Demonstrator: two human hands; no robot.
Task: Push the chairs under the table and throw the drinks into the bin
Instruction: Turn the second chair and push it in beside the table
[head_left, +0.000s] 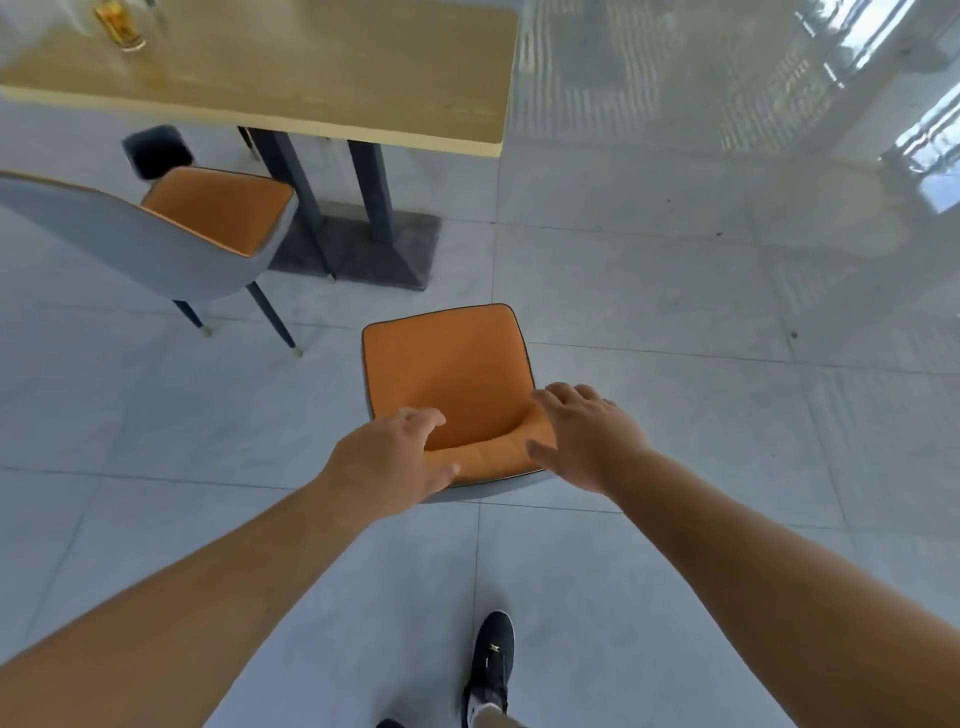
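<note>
Right in front of me stands a chair (447, 364) with an orange seat and a grey shell, about a step away from the wooden table (311, 67). My left hand (389, 462) curls over the left end of its backrest, and my right hand (587, 436) straddles the right end with the fingers spread. A second orange and grey chair (218, 208) stands at the left, its seat front just under the table edge. A clear drink container with amber liquid (119, 26) stands on the table's far left. A dark bin (156, 150) sits on the floor below the table, behind the second chair.
The table rests on two dark posts and a flat dark base plate (363, 249) between the two chairs. Glossy grey floor tiles stretch to the right. My black shoe (491, 660) is on the floor behind the near chair.
</note>
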